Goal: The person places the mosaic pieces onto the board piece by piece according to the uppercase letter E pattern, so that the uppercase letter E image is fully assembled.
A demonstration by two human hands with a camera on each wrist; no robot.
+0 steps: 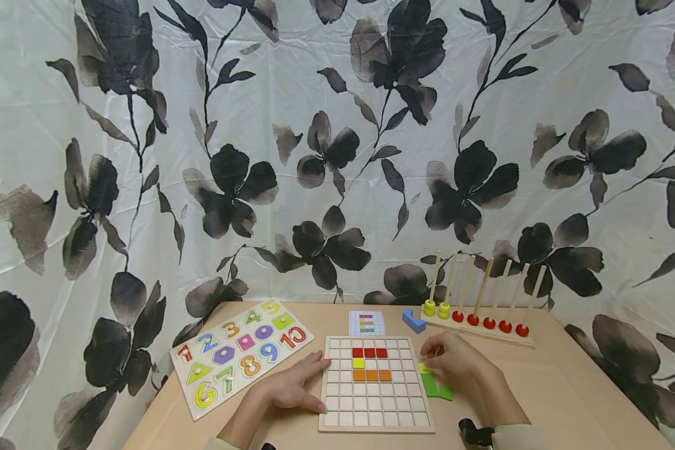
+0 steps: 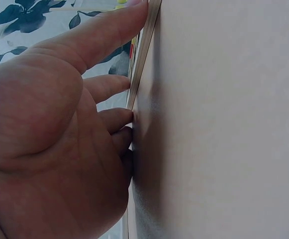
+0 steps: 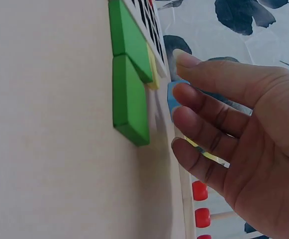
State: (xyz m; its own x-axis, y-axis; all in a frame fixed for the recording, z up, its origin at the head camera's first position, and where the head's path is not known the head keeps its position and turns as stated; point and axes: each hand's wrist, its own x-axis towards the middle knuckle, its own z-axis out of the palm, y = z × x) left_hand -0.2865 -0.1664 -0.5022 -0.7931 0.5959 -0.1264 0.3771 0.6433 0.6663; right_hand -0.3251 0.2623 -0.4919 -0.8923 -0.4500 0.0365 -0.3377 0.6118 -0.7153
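A wooden grid board (image 1: pixel 377 429) lies in front of me. On it are three red tiles (image 1: pixel 365 353) in a row, one yellow tile (image 1: pixel 359 363) below and three orange tiles (image 1: pixel 372 375) under that. My left hand (image 1: pixel 289 386) rests against the board's left edge, thumb and fingers spread along it. Over the right edge is my right hand (image 1: pixel 455 359), its fingers slightly bent and apart with nothing between them in the right wrist view. Close beneath it lie two green pieces (image 3: pixel 129 97) and a yellow piece (image 3: pixel 153 68), partly hidden by the hand in the head view.
Behind the board lies a pattern card (image 1: pixel 367 324) with coloured squares. A blue block (image 1: pixel 413 321) sits beside a wooden peg stand (image 1: pixel 512 337) with yellow and red beads. On the left is a number-and-shape puzzle board (image 1: pixel 239 342). A floral curtain (image 1: pixel 337 200) hangs behind the table.
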